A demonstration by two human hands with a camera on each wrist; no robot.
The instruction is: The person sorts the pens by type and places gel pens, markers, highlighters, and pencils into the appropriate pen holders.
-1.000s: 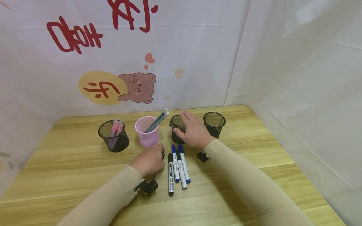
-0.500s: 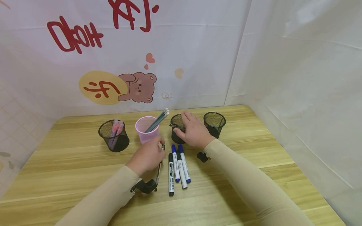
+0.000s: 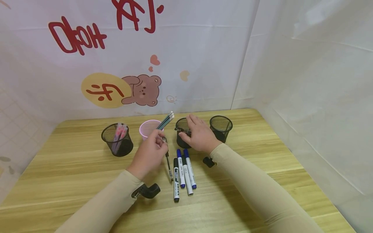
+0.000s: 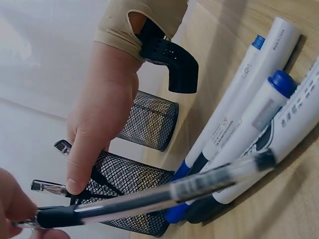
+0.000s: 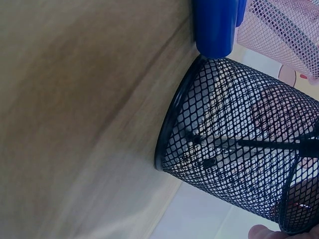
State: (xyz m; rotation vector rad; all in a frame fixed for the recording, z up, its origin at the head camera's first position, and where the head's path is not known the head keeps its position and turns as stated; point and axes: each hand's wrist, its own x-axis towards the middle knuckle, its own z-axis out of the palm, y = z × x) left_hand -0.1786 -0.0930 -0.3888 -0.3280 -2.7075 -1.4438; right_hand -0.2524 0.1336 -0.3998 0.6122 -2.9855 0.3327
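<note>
My left hand (image 3: 149, 155) pinches a clear-barrelled gel pen (image 3: 168, 160) by its upper end. The pen slants down over the table, left of the markers; its barrel (image 4: 149, 199) crosses the left wrist view. My right hand (image 3: 201, 135) holds the rim of a black mesh pen cup (image 3: 182, 142), thumb in front and fingers behind. Pen tops (image 4: 50, 187) stick out of this cup beside the thumb. Through the mesh (image 5: 224, 114), the right wrist view shows pen tips inside. Between the hands lie several white markers (image 3: 181, 171) with blue or black caps.
A pink mesh cup (image 3: 145, 129) with teal pencils (image 3: 166, 120) stands behind the left hand, partly covered by it. Farther left is a black mesh cup (image 3: 123, 149) with pink-and-purple pens (image 3: 118, 136). Another black mesh cup (image 3: 220, 126) stands at the right, near the white backdrop (image 3: 204, 81).
My left hand has lifted the gel pen from beside the markers and moved it up and away, turning its lower end rightward. The right hand stays on its cup.
</note>
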